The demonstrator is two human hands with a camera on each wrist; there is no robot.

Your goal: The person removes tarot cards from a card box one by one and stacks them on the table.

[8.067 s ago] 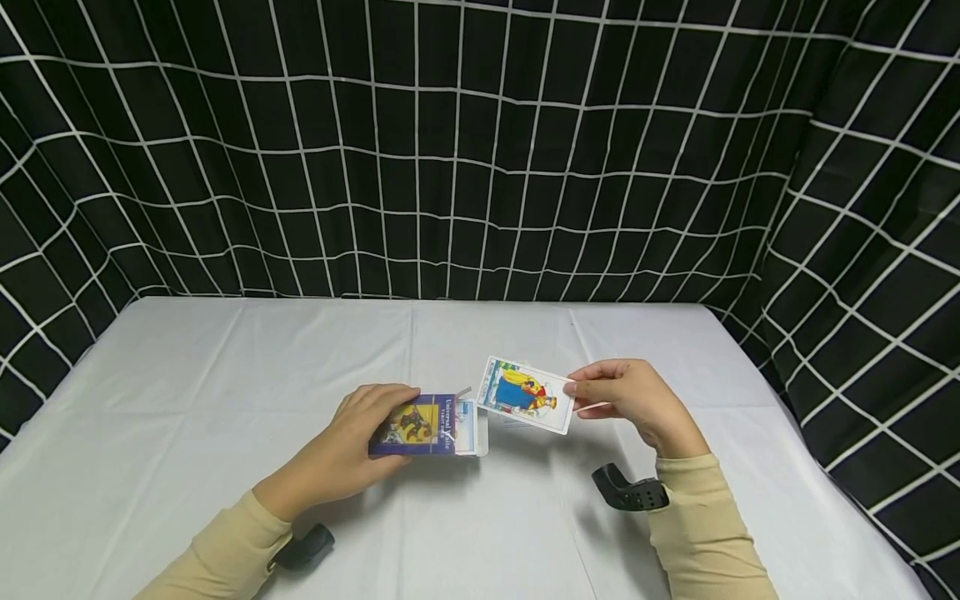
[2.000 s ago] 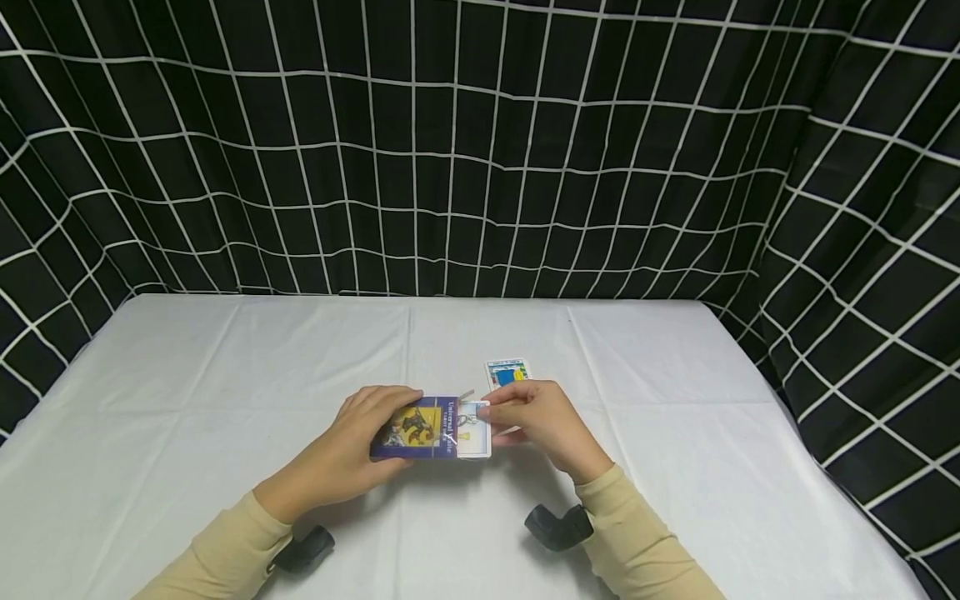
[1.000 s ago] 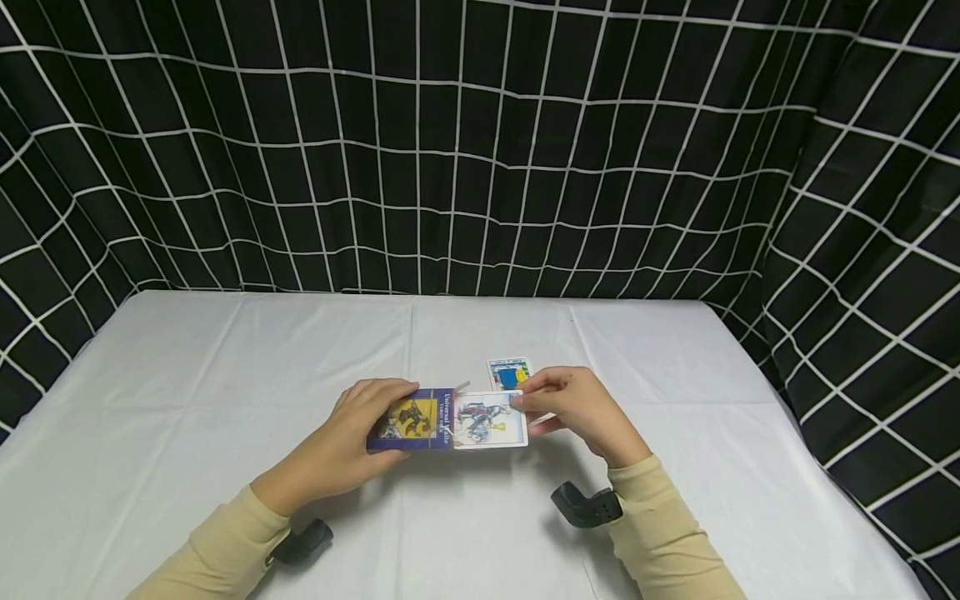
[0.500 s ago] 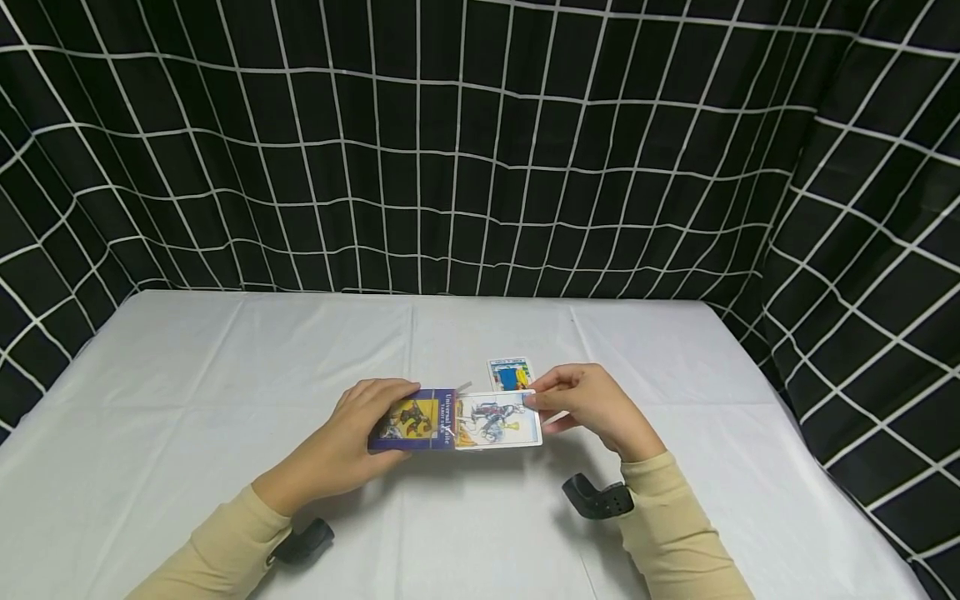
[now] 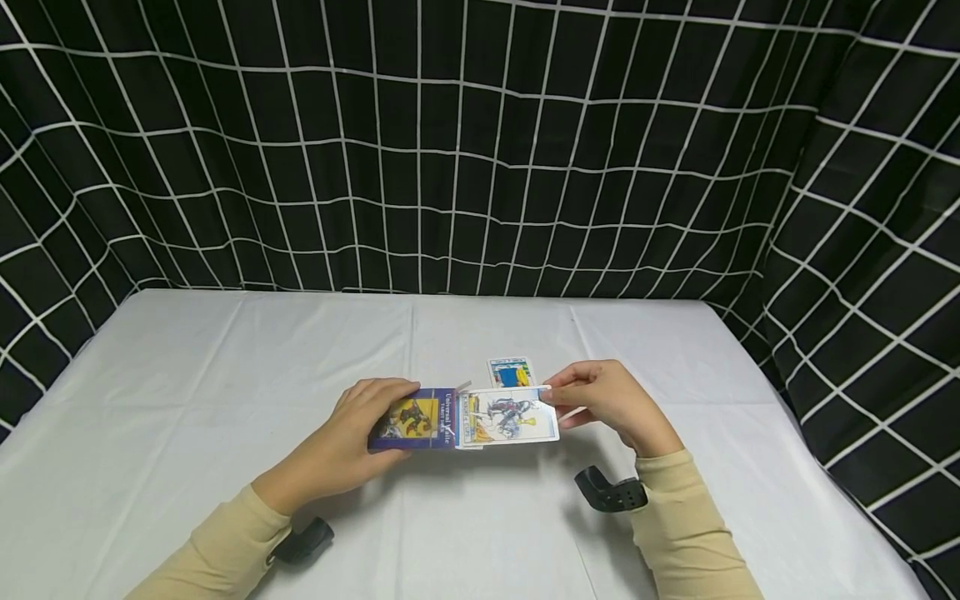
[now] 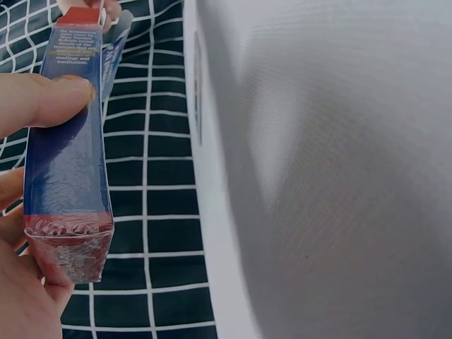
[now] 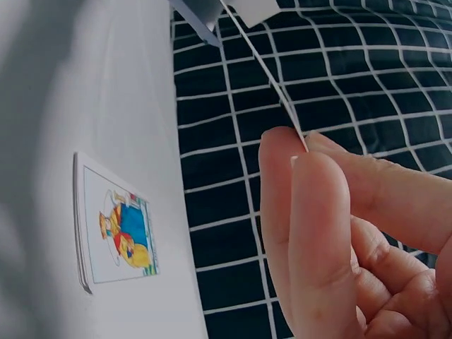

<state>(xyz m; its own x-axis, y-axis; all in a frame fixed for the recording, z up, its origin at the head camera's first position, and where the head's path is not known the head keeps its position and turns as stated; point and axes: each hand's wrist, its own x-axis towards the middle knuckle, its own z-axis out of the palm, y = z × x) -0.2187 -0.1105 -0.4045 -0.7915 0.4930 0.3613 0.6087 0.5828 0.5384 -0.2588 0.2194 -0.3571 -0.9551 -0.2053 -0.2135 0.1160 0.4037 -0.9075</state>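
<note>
My left hand (image 5: pixel 345 437) grips a purple tarot card box (image 5: pixel 412 419) by its long sides, above the table. In the left wrist view the thumb lies on the narrow blue side of the box (image 6: pixel 69 166). A tarot card (image 5: pixel 510 417) with a mounted knight reaches out of the box's right end, its left edge still at the opening. My right hand (image 5: pixel 615 404) pinches the card's far right corner between thumb and fingers. The right wrist view shows this card edge-on (image 7: pixel 272 78). A small stack of cards (image 7: pixel 116 226) lies face up on the table, a figure in blue on top.
A white cloth covers the table (image 5: pixel 247 358). The card stack (image 5: pixel 510 372) sits just behind the held card, partly hidden by it. A black curtain with a white grid (image 5: pixel 450 150) hangs behind and at both sides.
My right hand went from the earlier king card, now on the stack, back to the box. It has drawn the knight card rightward, most of its length out. The left hand stays nearly still.
</note>
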